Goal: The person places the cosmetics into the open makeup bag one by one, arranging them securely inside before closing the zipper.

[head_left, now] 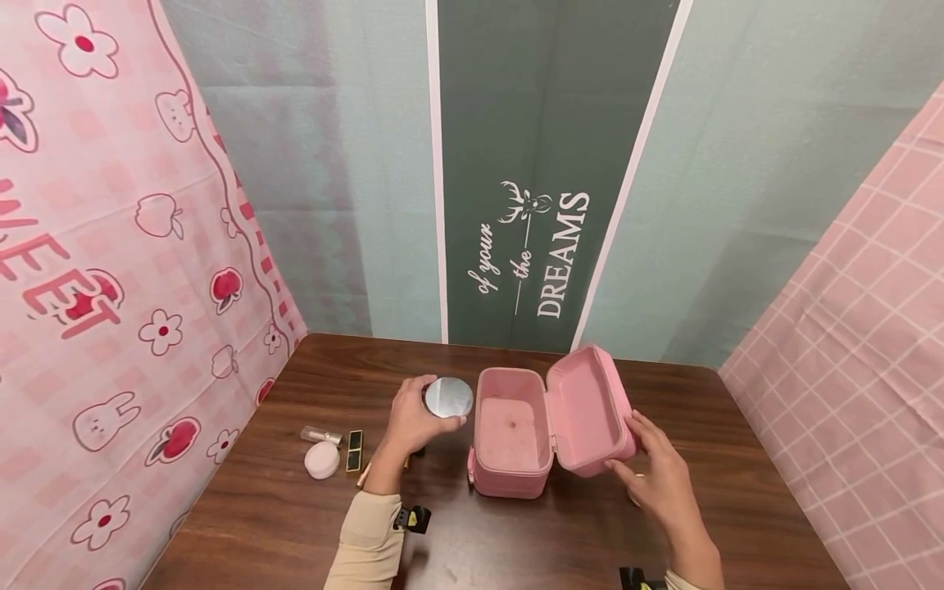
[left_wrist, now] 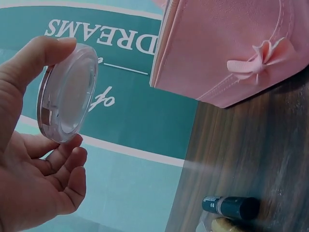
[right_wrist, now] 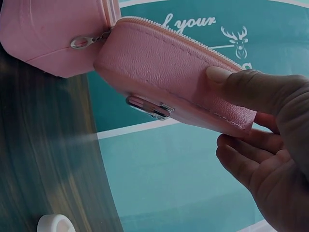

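My left hand [head_left: 411,418] grips a round compact [head_left: 449,397] between thumb and fingers, raised just left of the pink makeup case [head_left: 512,483]. In the left wrist view the compact [left_wrist: 72,94] has a clear casing with a pale disc inside, held on edge. The case stands on the table with its lid [head_left: 587,410] swung out to the right, its inside bare apart from a small dark spot. My right hand [head_left: 660,475] pinches the lid's outer edge, thumb on one face and fingers beneath. A pink bow [left_wrist: 259,63] decorates the case, and a zipper pull [right_wrist: 82,42] hangs at its rim.
Left on the wooden table [head_left: 243,508] lie a pale round container [head_left: 322,460], a clear tube [head_left: 321,435] and a black-and-gold rectangular item [head_left: 355,451]. A dark tube [left_wrist: 231,207] lies near my left forearm, a white round piece [right_wrist: 55,224] below my right hand. Curtains enclose the table.
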`<state>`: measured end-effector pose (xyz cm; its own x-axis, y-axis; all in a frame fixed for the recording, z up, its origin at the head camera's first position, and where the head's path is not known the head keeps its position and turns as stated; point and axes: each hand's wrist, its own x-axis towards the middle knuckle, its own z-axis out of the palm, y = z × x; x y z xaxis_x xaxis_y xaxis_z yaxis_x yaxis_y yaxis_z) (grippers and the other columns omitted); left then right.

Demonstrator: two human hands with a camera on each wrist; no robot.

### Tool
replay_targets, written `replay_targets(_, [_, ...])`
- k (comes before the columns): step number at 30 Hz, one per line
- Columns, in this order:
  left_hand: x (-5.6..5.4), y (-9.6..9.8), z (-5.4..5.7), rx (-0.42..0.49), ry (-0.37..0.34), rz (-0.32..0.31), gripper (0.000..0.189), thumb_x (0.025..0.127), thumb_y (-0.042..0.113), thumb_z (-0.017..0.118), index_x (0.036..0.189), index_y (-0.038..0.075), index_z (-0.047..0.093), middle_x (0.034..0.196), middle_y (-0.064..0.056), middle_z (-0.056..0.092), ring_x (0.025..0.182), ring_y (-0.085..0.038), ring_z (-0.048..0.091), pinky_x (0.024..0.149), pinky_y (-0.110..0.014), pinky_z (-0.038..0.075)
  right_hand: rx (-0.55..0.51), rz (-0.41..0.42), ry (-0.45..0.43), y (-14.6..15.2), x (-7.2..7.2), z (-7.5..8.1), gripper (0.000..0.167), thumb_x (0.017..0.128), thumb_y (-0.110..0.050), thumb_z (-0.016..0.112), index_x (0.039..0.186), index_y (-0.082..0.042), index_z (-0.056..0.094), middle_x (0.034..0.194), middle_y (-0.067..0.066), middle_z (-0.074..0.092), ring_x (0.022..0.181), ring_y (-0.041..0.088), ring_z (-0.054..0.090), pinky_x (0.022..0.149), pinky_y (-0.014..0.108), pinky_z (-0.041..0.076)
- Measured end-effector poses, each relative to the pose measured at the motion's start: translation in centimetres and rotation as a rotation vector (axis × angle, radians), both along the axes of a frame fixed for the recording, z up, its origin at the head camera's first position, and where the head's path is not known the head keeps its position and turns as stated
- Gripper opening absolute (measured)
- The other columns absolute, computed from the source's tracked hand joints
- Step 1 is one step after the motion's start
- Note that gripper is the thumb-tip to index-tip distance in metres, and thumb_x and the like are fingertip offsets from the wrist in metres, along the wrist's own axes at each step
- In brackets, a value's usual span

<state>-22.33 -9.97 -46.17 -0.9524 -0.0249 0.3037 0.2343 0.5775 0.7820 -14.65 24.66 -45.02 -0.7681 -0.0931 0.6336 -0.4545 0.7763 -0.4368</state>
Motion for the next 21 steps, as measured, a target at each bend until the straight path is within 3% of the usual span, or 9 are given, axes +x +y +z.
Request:
replay_targets(11, [-0.6,1.1,-0.1,-0.073,0.034,-0.031,0.075,0.050,0.034,0.088,0.114,0.006,0.061,0.102,-0.010,0.054,0.096,-0.027,0.048,0.080,-0.042,0.042,-0.031,-0.008,-0.047,0.6,0.2,-0.5,0.077,0.051,0.005,0.086,0.121,0.008,0.053,0.125,0.025,0.050,0.095,0.039,0.059,0.085,-0.001,0.021])
replay_targets(21, [-1.1,2.4,-0.1,-0.083,0.019,-0.039,0.074,0.049,0.028,0.087,0.113,0.003,0.060,0.103,-0.010,0.055,0.097,-0.028,0.050,0.080,-0.043,0.043,-0.035,-0.019,-0.061,0.9,0.3,-0.6,0.077,0.052,0.003,0.087,0.121,0.007,0.054,0.125,0.024,0.051,0.096,0.039,0.059,0.083,0.000,0.023])
